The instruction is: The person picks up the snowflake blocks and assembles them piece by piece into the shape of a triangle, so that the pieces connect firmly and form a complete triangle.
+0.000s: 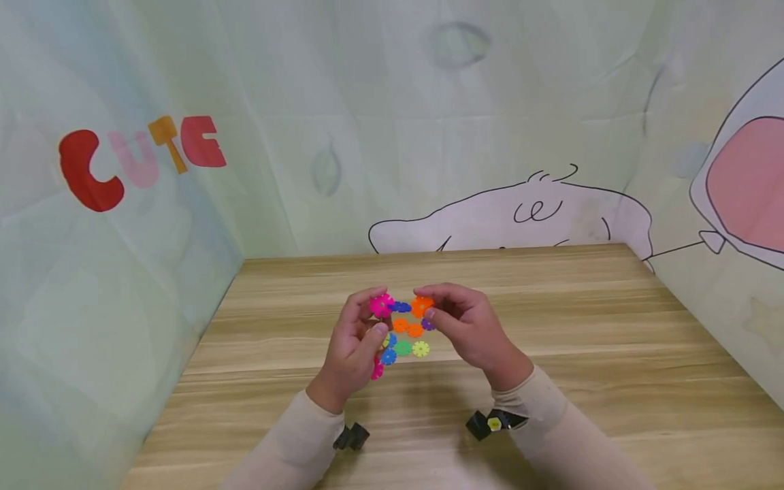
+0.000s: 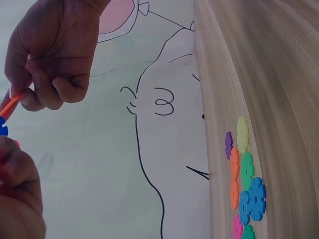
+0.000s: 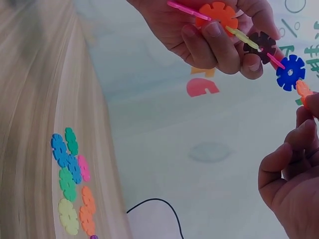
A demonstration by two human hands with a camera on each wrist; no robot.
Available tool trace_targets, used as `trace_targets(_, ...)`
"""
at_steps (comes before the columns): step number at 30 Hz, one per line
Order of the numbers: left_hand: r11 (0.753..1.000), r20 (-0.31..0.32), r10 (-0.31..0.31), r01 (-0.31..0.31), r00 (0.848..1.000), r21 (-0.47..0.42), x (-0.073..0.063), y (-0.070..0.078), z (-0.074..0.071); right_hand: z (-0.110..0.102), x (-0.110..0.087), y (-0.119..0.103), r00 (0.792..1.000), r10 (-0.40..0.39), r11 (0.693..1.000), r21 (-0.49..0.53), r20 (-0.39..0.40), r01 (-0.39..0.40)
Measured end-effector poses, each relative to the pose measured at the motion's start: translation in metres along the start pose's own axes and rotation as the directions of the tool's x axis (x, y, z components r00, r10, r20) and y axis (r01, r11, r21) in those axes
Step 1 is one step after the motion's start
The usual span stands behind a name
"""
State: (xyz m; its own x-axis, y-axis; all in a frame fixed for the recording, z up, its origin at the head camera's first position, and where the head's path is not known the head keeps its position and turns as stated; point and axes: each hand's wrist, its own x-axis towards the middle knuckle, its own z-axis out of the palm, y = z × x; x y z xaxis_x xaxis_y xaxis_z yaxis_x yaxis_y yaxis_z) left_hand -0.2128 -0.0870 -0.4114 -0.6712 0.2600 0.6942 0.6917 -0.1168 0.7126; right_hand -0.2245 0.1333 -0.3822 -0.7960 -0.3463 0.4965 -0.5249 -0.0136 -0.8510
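Observation:
Between my hands stretches a chain of slotted plastic snowflake discs, raised above the table. My left hand (image 1: 352, 347) grips the chain's left part; in the right wrist view that part shows an orange disc (image 3: 218, 14), a yellow disc (image 3: 242, 38), a dark disc (image 3: 260, 47) and pink discs seen edge-on. A blue disc (image 3: 290, 72) hangs in the gap between the hands. With thumb and fingers, my right hand (image 1: 474, 327) pinches the orange disc (image 1: 422, 305) at the right end, which meets the blue one. Fingers hide part of the chain.
Loose discs lie on the wooden table (image 1: 275, 327) below the hands: a light yellow one (image 3: 69, 217), green (image 3: 67, 184), blue (image 3: 59, 150), orange (image 3: 88, 199), pink (image 3: 83, 168) and purple (image 2: 229, 145). Printed cloth walls (image 1: 294, 122) stand at the back and sides.

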Motion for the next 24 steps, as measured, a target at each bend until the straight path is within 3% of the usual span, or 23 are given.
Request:
trace_targets(15, 0.997, -0.02, 0.041, -0.04, 0.999, 0.07, -0.0025, 0.0001, -0.0014, 0.0013, -0.0001, 0.0003, 0.999, -0.053, 0.998, 0.039, 0.004, 0.053)
trace_targets(24, 0.992, 0.001, 0.101, -0.1, 0.995, 0.08, -0.0013, -0.0002, -0.0003, 0.0018, -0.0016, 0.0014, 0.997, -0.077, 0.996, 0.043, 0.002, 0.077)
